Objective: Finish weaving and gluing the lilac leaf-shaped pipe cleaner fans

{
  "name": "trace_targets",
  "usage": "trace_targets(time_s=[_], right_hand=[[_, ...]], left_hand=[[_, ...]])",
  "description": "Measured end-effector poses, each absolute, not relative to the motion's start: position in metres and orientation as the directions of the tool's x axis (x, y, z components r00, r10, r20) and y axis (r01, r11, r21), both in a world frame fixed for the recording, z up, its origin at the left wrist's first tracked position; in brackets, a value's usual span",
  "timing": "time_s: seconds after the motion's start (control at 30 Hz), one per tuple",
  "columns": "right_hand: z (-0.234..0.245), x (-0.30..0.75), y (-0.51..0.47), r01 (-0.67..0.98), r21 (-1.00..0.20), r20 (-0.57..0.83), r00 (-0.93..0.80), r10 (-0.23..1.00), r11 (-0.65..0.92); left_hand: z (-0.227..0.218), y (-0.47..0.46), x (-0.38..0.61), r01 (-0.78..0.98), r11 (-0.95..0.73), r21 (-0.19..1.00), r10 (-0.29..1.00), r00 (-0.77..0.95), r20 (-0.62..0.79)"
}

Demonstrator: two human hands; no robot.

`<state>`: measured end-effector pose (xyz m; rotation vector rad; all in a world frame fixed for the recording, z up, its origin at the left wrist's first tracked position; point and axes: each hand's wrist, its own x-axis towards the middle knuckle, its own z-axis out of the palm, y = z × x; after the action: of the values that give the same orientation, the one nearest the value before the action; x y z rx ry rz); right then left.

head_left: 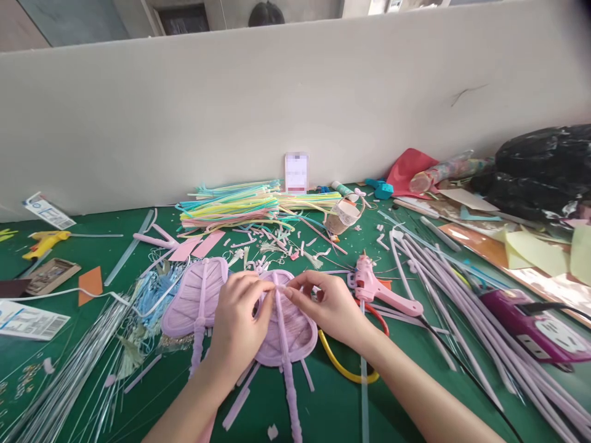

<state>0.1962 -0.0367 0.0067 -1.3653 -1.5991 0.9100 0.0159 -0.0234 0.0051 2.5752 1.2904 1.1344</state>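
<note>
A lavender pipe-cleaner fan (pixel 300 341) with a wrapped handle lies in front of me, its handle pointing toward me. My left hand (pixel 242 314) pinches the top of its middle rib, thumb and forefinger pressed together. From the other side my right hand (pixel 335 307) pinches at the same spot; the fingertips hide what lies between them. A second lavender fan (pixel 184 304) rests to the left, partly behind my left hand. Just right of my right hand lies a pink glue gun (pixel 381 292) with a clear glue stick in it.
Bundled pastel pipe cleaners (pixel 231 209) lie at the back, near a propped phone (pixel 296 173) and a small basket (pixel 342 215). Lavender strips (pixel 447 295) and a purple power strip (pixel 530 323) lie right; wire stems (pixel 87 363) and a yellow glue gun (pixel 44 244) lie left.
</note>
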Motion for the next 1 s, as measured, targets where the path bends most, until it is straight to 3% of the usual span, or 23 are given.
trace_targets(time_s=[0.13,0.33,0.7,1.0], right_hand=[[0.009,0.202,-0.034,0.391,-0.912,0.128,-0.011,0.992,0.122],[0.008,0.198,-0.034,0.469,-0.866,0.084,-0.205,0.975,0.173],[0.005,0.195,-0.037,0.48,-0.848,0.092,-0.288,0.953,0.227],[0.008,0.193,-0.036,0.42,-0.884,0.117,-0.225,0.967,0.205]], left_hand=[[0.012,-0.017,0.006,0.702,-0.707,0.087,0.597,0.525,0.607],[0.018,-0.018,0.006,0.648,-0.759,-0.055,0.503,0.639,0.582],[0.017,-0.023,0.012,0.603,-0.796,-0.056,0.473,0.676,0.565],[0.015,-0.026,0.015,0.616,-0.781,0.106,0.559,0.612,0.559]])
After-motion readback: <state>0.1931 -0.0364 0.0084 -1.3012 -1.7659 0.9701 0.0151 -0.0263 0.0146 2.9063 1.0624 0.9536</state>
